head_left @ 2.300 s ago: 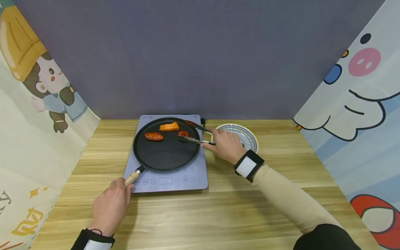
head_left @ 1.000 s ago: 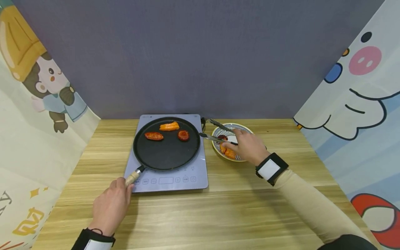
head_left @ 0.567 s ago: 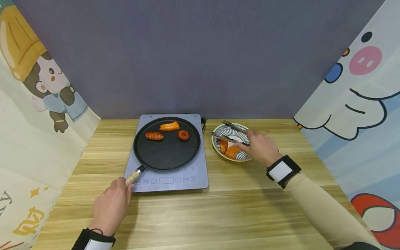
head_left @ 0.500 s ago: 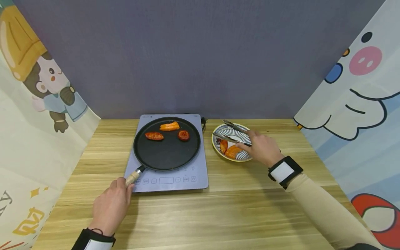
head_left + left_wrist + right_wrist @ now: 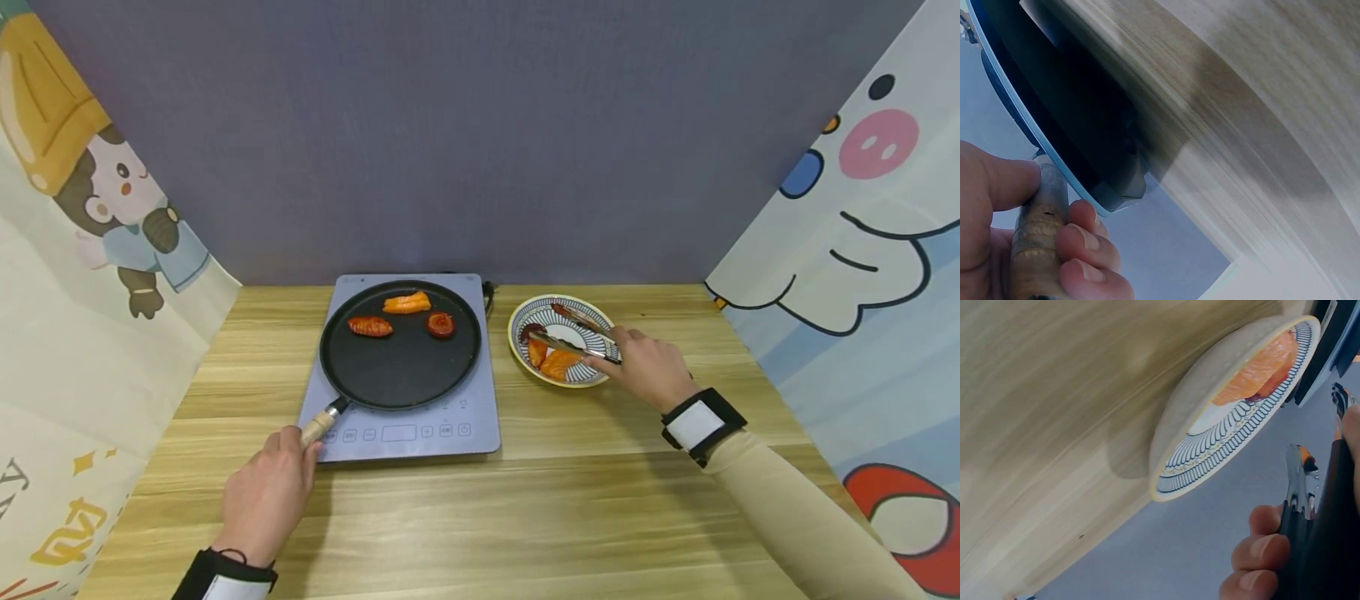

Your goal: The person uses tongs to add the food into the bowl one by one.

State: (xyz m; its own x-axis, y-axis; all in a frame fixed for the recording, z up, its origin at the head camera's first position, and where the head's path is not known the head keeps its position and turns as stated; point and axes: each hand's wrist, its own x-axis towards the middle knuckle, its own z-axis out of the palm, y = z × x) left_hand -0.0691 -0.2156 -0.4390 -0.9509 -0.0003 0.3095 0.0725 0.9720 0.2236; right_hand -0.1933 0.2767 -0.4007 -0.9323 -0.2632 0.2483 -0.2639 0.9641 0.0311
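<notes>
In the head view my left hand [image 5: 266,492] grips the wooden handle [image 5: 318,427] of a flat black frying pan [image 5: 397,367]. The left wrist view shows thumb and fingers wrapped round that handle [image 5: 1038,237]. My right hand [image 5: 648,367] holds metal tongs [image 5: 566,344] with dark grips, their arms apart over the patterned bowl [image 5: 585,383]. Inside the bowl lie orange pieces [image 5: 558,364] and a dark red piece [image 5: 533,332]. On the pan sit a scored reddish piece [image 5: 370,327], an orange strip [image 5: 407,303] and a round red slice [image 5: 441,325]. Nothing is visibly pinched by the tongs.
Under the pan is a flat induction cooktop [image 5: 397,446] with touch buttons along its front. A dark cord [image 5: 489,292] shows at its back right corner. The wooden table [image 5: 465,533] meets a grey panel [image 5: 465,150] behind, with printed cloths at both sides.
My right hand has moved the tongs right, from around the round slice on the pan to over the bowl, and their tips have dipped lower. The left hand and pan have stayed still.
</notes>
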